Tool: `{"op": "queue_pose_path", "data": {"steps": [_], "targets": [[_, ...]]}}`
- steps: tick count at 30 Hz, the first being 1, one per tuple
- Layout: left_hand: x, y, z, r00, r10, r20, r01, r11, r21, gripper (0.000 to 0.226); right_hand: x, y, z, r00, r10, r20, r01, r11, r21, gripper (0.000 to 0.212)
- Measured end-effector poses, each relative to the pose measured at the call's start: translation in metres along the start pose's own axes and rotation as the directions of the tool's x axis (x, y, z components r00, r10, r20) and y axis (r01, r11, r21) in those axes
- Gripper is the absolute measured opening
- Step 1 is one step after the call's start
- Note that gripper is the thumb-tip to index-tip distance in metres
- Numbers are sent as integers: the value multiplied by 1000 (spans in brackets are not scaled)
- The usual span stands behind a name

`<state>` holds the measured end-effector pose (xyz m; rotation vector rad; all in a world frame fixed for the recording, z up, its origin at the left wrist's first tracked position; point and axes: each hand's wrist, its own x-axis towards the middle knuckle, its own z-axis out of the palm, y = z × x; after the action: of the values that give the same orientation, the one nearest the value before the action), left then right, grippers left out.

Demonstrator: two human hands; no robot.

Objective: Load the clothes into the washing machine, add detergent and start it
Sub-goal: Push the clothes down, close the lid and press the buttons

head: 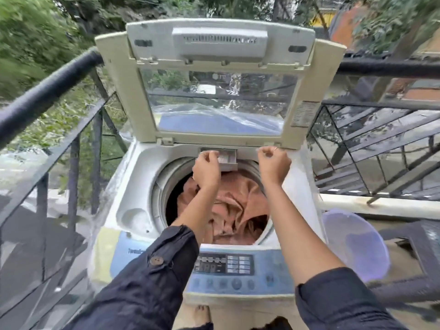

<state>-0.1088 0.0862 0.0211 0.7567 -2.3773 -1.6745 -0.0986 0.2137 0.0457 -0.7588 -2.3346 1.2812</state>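
Top-load washer (133,186), off-white plastic gone a bit yellow, with its one lid (142,103) folded up just above both hands; the lid has a clear window in a boxy frame. Left hand (206,171) is up at the back rim, fingers curled round the left end of the drawer (227,159), a single small grey rectangular tray, pulled out. Right hand (273,166) sits just right of that drawer, fingers bunched under the lid's lower edge. I can't tell if it's actually holding anything.

The clothes (238,210) are already in the round drum right below both hands: one rumpled heap of soft rust-pink fabric. Nearer than the hands is the blue panel (223,264) with its small buttons. Off to the right hand's side there's one round lilac plastic tub (357,246) on the floor. A black metal railing (47,91) runs round behind.
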Motion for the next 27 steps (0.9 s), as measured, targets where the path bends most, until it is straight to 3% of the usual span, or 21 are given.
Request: {"op": "queue_pose_path", "data": {"steps": [3,7,14,16,21,24,27], "targets": [[17,-7,-15,997,-76,-23,74,993,-93,25,-7,-1,20,998,64,10,-64,997,30,18],[38,-18,-27,974,-224,-39,212,956,-204,32,-5,3,33,964,260,56,-265,960,90,18],[69,-25,-25,909,-416,13,396,855,-336,46,8,11,65,903,392,177,-416,901,127,18],[76,-29,-21,881,-471,47,454,811,-369,50,16,24,81,867,445,226,-484,859,165,15],[98,-49,-2,807,-583,96,569,723,-393,54,30,43,102,784,551,286,-602,789,128,36],[107,-53,6,748,-637,189,649,640,-412,68,30,42,106,678,618,399,-719,670,184,47],[103,-42,7,691,-629,355,718,540,-440,61,32,41,114,577,641,507,-805,553,218,51]]}}
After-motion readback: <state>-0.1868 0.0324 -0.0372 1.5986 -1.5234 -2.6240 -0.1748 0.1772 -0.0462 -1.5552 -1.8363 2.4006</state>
